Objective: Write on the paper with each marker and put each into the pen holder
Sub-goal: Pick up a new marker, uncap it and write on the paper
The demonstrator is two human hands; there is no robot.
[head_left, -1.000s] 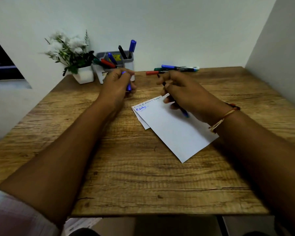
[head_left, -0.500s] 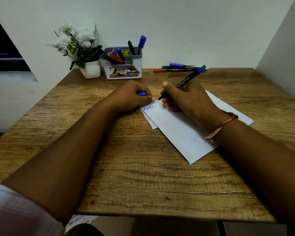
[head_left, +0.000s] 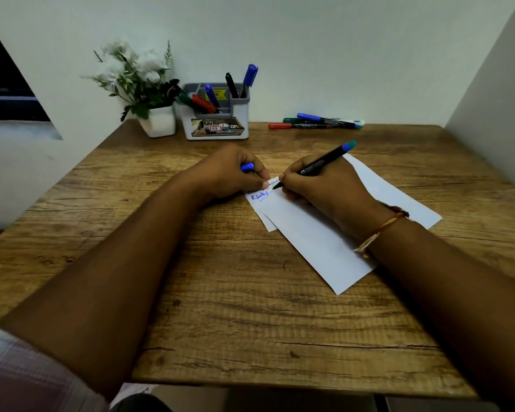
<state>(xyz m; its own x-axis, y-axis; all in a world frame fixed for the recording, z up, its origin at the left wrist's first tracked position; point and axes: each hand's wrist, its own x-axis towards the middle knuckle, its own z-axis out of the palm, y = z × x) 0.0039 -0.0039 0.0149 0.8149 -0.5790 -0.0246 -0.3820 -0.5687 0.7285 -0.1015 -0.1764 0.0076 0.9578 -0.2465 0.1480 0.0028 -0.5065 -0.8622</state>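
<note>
**Marker on paper, cap kept in the other hand**

The wooden counter (head_left: 250, 307) carries everything. The white paper (head_left: 318, 242) lies slanted from the centre out toward 4 o'clock, with a second sheet peeking out under its near-left edge. It looks thin and light, so it would likely slide under a moving tip unless pinned.

The left hand (head_left: 232, 179) does that job. Its fingertips press the sheet's far-left corner while its curled fingers hold a blue cap (head_left: 246, 167).

At 11 o'clock, against the wall, stands the grey-and-white pen holder (head_left: 217, 126), just beside a white flower pot (head_left: 158, 121). Its right compartment holds a blue marker (head_left: 249, 77) and a black one (head_left: 231, 84) upright. A red (head_left: 204, 104), a green (head_left: 186, 99) and another blue (head_left: 210, 95) lean in the left ones.

At 1 o'clock, loose markers (head_left: 318, 121) lie side by side along the counter's back edge, not yet used.

The right hand (head_left: 324, 188) pinches a black-barrelled marker (head_left: 318, 162) low on the barrel. The tip touches the paper by a line of dark writing above a blue word, and the tail tilts toward 2 o'clock. It is a stiff, light, smooth stick, best held near the tip for writing and at mid-barrel for dropping it into a compartment.
</note>
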